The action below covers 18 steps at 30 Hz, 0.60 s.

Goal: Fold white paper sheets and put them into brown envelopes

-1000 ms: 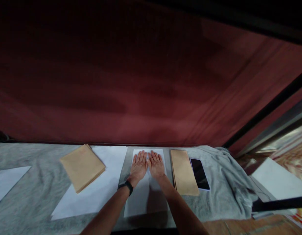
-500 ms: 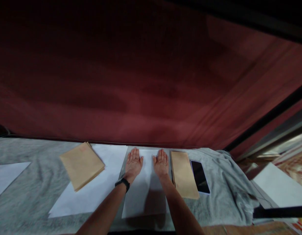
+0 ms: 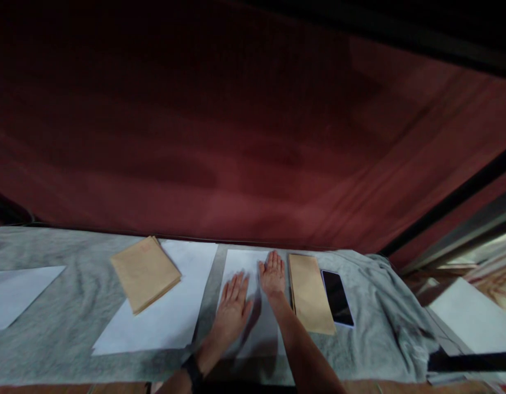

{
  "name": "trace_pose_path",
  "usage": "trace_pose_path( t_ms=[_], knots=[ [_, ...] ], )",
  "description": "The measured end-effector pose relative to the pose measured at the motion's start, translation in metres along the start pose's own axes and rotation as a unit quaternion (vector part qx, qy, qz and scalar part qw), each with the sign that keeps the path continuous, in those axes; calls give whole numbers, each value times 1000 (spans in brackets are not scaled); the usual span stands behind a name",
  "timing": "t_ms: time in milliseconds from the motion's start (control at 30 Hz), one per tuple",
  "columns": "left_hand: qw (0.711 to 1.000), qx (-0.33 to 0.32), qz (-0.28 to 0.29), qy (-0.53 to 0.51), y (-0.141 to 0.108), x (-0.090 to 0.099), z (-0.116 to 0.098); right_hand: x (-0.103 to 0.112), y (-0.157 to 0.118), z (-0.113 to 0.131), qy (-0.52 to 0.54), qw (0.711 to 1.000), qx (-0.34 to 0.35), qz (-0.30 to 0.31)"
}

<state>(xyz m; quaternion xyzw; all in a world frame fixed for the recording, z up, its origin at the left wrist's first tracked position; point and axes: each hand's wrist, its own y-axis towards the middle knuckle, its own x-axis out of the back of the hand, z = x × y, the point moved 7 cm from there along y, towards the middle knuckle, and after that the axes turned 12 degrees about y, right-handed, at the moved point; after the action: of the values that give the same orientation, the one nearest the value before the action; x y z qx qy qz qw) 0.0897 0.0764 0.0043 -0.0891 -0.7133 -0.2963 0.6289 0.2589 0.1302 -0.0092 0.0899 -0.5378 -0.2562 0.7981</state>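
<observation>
**White sheet [image 3: 253, 272] beneath left hand [image 3: 231, 312] and right hand [image 3: 272, 274]**

Sheet lies flat on the grey cloth-covered surface [image 3: 82, 306], its far end just short of the back edge and its near end close to the front edge. Whether it is one layer or several: cannot tell.

Left hand: palm down over the left half of the sheet, nearer the front edge than the other hand. Fingers straight and slightly spread, thumb wide of them and angled towards the sheet's middle. A shadow falls beside the thumb; cannot tell whether the palm presses on the paper or is slightly raised. Dark wristband [image 3: 192, 372] on this wrist.

Right hand: palm down along the sheet's right edge, fingertips near its far end. Fingers straight, with narrow gaps; thumb a little apart, pointing to the back edge. Appears to rest on the paper. Nothing gripped by either hand.

Right of the sheet, towards the surface's right end: brown envelopes [image 3: 312, 295], stacked lengthwise, just beside a phone [image 3: 338, 298] with a dark screen. Left: white papers [image 3: 166, 323], well clear of the left hand, with a brown stack [image 3: 146, 274] on top, set askew near the back edge. Another white paper [image 3: 18, 295] lies farther left.
</observation>
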Motion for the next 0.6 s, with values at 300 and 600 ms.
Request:
trace_pose_path(
  t_ms=[300,600],
  knots=[
    [976,-208,66,-4,-85,12,-32,-1,7,-6,-4,1000,-10,16],
    [966,-215,111,89,-92,-1,-36,22,-66,8,31,995,94,10]
  ],
)
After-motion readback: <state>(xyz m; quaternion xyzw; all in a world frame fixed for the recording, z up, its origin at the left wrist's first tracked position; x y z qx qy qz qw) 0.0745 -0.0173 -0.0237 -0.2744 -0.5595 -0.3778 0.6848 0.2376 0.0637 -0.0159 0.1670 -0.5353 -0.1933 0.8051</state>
